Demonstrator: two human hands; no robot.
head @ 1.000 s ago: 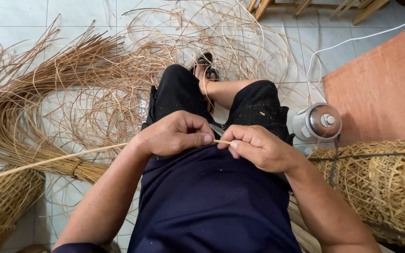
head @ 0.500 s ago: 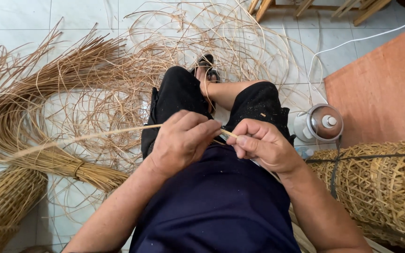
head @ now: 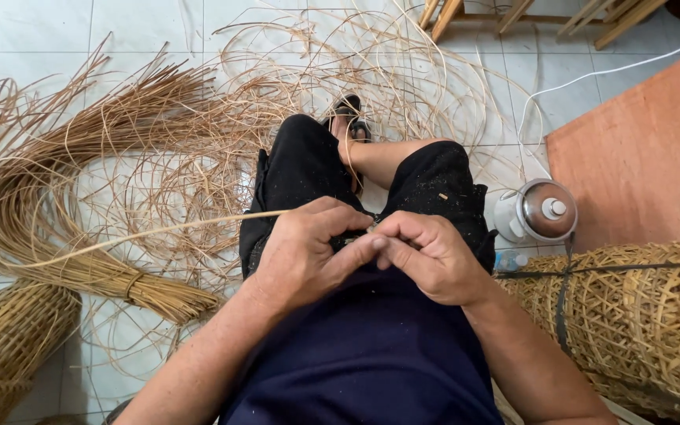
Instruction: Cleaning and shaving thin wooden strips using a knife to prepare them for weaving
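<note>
Swung lower at far-left tip vs 0.5 s ago, rattan strip [head: 159, 232] now pinched over lap by left hand [head: 308, 256] & right hand [head: 426, 256], both closed tight; best kept taut, fed slow.

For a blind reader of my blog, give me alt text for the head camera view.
Seen from above, a seated person's left hand and right hand meet over the lap, pinching a thin cane strip that runs off left. A tied cane bundle and loose coils cover the tiled floor.
</note>
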